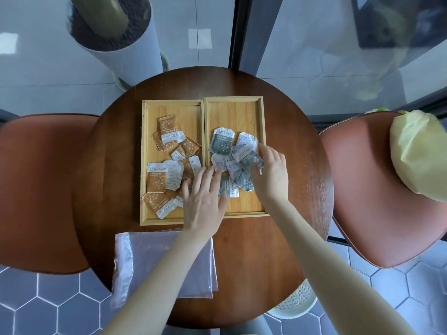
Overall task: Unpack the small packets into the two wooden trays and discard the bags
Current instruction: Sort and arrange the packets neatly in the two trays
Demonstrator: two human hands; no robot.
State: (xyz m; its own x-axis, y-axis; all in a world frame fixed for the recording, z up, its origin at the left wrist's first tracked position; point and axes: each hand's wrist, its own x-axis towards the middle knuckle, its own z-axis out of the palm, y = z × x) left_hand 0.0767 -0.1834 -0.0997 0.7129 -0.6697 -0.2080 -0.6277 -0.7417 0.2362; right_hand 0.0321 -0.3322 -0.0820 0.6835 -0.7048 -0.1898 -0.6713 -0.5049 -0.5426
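**Packets sorted into trays; empty bags awaiting disposal**

Two wooden trays sat side by side at the middle of the round table (278, 250). The left tray (144, 165) held brown packets (156, 178); the right tray (262, 151) held grey packets (222, 142). The left hand (203, 201) lay flat, fingers spread, across the trays' shared rims and gripped nothing. The right hand (272, 171) was half curled over the grey heap, fingers pinching crumpled packets. The packets appeared light, thin and crinkly, likely slippery in a stack; they were best pinched at an edge or gathered loosely. The clear bags (145, 262), flat and seemingly empty at the near edge, looked limp and slick, so a corner pinch would suit. A basket (297, 301) showed beneath the near right edge.
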